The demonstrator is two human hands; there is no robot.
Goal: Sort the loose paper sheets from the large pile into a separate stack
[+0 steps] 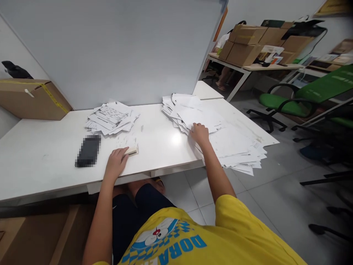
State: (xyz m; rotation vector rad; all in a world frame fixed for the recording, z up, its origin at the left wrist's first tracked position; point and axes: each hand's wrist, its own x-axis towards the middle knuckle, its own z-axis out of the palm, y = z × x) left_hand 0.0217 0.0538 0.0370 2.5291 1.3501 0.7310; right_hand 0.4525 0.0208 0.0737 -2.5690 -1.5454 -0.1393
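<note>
My left hand (116, 162) rests on the desk near its front edge, fingers closed around a small cream-coloured block (133, 151) with a dark strip along its side; its exact kind is unclear. Dark smudges mark the white top just behind it. At the right, my right hand (199, 134) pinches the near edge of a fanned pile of white paper sheets (190, 110). A second, larger spread of paper sheets (237, 147) lies under my right forearm and hangs over the desk edge. Printed slips (111, 117) form another pile behind my left hand.
A pixelated dark object (88, 151) lies left of my left hand on the white desk (49, 158). A grey panel (124, 51) stands along the back. One cardboard box (33, 97) is at the left; a green chair (286, 103) and stacked boxes (245, 51) are at the right. Another person sits behind them.
</note>
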